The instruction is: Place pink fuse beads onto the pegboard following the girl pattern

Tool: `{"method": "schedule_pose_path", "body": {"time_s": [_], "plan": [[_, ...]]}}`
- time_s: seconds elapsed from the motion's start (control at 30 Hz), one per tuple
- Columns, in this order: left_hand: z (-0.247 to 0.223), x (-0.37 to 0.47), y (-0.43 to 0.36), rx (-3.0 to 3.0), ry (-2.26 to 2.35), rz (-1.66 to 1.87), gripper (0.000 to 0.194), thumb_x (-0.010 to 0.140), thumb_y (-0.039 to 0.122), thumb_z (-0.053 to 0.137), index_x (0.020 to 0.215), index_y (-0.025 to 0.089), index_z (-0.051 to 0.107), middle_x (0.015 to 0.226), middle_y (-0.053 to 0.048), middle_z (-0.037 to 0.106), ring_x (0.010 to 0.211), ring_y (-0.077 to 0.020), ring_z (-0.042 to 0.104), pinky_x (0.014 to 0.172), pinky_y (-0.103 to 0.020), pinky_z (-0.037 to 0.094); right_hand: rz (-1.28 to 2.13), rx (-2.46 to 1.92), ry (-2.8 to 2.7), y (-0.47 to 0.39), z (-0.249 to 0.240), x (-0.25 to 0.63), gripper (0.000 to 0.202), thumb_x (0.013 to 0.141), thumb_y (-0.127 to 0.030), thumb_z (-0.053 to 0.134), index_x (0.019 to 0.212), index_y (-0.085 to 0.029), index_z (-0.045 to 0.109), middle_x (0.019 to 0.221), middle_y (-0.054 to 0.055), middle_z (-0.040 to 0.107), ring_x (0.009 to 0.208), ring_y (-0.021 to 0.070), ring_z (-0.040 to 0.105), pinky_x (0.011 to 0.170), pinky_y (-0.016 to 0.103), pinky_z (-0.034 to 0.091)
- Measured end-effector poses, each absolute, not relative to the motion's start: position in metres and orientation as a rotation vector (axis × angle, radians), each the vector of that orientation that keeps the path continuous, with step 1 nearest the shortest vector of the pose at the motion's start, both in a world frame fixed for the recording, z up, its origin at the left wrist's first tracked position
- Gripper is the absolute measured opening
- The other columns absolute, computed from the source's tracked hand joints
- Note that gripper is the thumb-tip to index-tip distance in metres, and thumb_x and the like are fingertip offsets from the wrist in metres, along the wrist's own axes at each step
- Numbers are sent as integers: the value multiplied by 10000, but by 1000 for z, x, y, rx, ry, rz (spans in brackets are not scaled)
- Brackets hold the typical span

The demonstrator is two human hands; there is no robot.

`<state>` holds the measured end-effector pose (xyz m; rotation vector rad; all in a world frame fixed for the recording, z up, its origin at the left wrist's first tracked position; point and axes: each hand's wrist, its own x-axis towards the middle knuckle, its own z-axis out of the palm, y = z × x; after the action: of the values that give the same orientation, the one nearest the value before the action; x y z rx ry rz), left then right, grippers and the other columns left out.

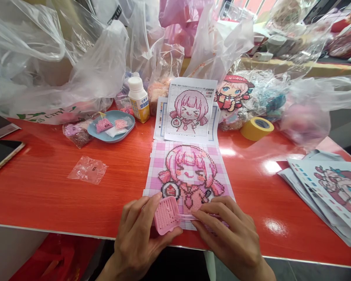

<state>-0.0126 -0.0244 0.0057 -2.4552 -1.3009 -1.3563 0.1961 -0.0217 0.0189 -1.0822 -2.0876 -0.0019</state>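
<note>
My left hand (142, 228) is closed on a small pink bead tray (167, 215), tilted toward me, with ridged rows and small beads inside. In the fingers of my right hand (229, 226) lies a slim, pale pink bead pen (187, 217), its tip at the tray's right edge. Beneath both hands is a gridded pegboard (159, 158) bearing a fuse-bead picture (190, 171) of a pink-haired character. The right hand covers the board's lower right corner. Against the board's far edge stands a printed pattern sheet (190, 111) with the same character.
A blue dish (112, 136) holds several bead packets. Left of the board lies a clear plastic packet (87, 170); a phone (2, 154) is at the far left. A white bottle (139, 99), yellow tape roll (256, 128) and plastic bags (99, 66) line the back. Papers (330, 195) lie right.
</note>
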Motion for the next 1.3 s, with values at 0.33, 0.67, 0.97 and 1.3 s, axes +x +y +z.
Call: {"method": "schedule_pose_path", "body": {"time_s": [0.33,0.67,0.97,1.3], "plan": [[6,-11,-25,-2430,-1316,-1361,607,752,190,775,1253,4,487,1063,-170,646,1019,-241,584,851,-371,503,14,-1117,-2086,-23,18,196,120,850,-150,628,956,-194,660,792,26,645,778,139,569,633,259,495],[6,-11,-25,-2429,-1310,-1360,614,734,180,788,1238,-10,494,1063,-176,645,1015,-245,586,840,-376,505,-4,-1067,-2042,-21,23,196,92,834,-115,643,911,-163,660,755,26,627,766,131,535,620,247,491],[7,-11,-24,-2421,-1320,-1335,610,754,206,773,1256,9,487,1061,-166,649,1007,-235,589,832,-366,505,-120,-1173,-1939,-19,19,197,147,807,-75,660,936,-145,667,776,46,623,754,142,541,639,280,498],[6,-11,-24,-2380,-1342,-1335,603,767,254,760,1276,71,493,1035,-143,680,970,-235,626,812,-359,534,-61,-1188,-1960,-18,20,195,124,827,-110,639,929,-171,673,767,25,632,741,128,558,630,254,503]]}}
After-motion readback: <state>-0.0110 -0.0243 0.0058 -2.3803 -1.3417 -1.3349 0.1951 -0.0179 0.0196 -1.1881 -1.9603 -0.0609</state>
